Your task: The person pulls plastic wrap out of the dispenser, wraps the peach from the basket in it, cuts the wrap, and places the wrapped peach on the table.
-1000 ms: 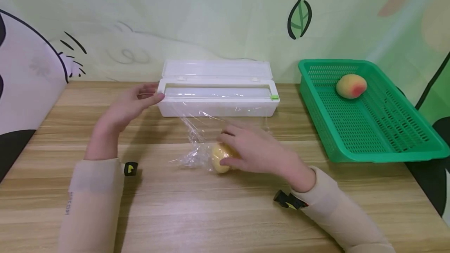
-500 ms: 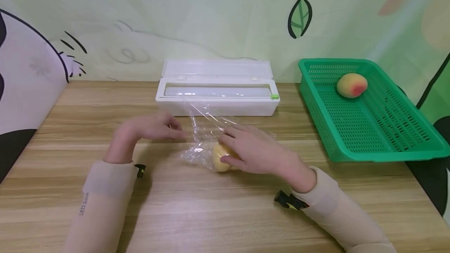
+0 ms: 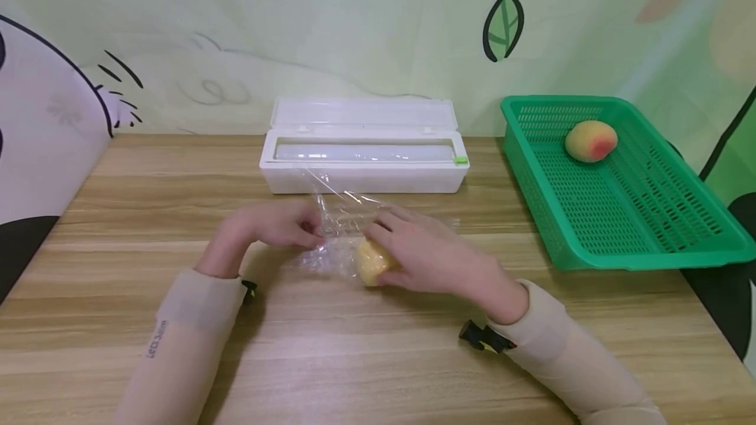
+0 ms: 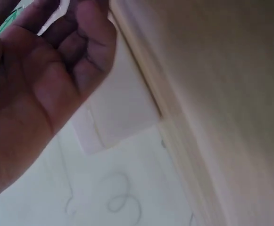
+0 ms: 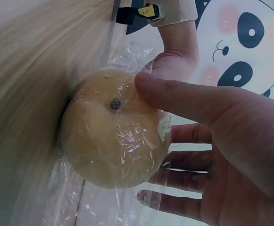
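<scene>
In the head view, a yellow peach [image 3: 372, 262] lies on the table under clear cling film [image 3: 348, 215]. My right hand [image 3: 428, 254] holds the peach from the right; in the right wrist view its thumb presses the film onto the fruit [image 5: 115, 127], with the fingers round the far side. My left hand [image 3: 283, 223] is left of the peach, thumb and index finger pinching the film's crumpled left edge. The left wrist view shows its other fingers [image 4: 96, 37] curled. From the film a sheet runs back to the white cling film dispenser [image 3: 363, 179], whose lid stands up.
A green basket [image 3: 567, 215] stands at the right with a second peach [image 3: 590, 141] inside. The dispenser sits at the table's back edge against a printed cloth backdrop [image 3: 354, 31], a small green slider [image 3: 461, 160] at its right end.
My left hand has left the dispenser's left end and come forward and right to the film's edge, its fingers closing there. The right hand stays on the peach.
</scene>
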The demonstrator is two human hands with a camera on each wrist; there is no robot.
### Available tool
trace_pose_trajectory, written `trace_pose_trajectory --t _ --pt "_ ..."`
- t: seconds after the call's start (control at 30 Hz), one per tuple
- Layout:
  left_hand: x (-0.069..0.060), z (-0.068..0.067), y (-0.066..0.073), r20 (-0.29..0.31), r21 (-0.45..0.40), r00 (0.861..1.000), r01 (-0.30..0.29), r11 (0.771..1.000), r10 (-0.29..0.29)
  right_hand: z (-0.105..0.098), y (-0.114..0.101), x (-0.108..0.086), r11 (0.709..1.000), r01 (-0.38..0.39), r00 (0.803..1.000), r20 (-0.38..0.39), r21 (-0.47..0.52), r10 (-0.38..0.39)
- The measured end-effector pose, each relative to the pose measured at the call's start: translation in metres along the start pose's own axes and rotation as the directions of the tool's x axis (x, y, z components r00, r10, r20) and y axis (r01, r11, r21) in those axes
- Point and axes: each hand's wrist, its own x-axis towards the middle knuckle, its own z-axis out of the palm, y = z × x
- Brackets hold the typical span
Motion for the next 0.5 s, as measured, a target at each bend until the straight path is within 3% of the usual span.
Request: trace_pose_trajectory --t 0.2,0.4,0.5 --pt "-0.016 -0.007 0.003 0.047 -0.065 0.994 0.105 0.992 -0.102 -0.002 0.000 0.001 0.997 -0.071 0.996 0.048 0.020 0.070" --pt "-0.030 -0.013 0.000 0.107 -0.110 0.962 0.261 0.959 -0.249 -0.004 0.003 0.001 0.994 -0.101 0.992 0.076 0.037 0.098" --pt "-0.035 -0.015 -0.001 0.131 -0.144 0.947 0.310 0.940 -0.293 -0.004 0.005 0.001 0.993 -0.112 0.990 0.088 0.040 0.109"
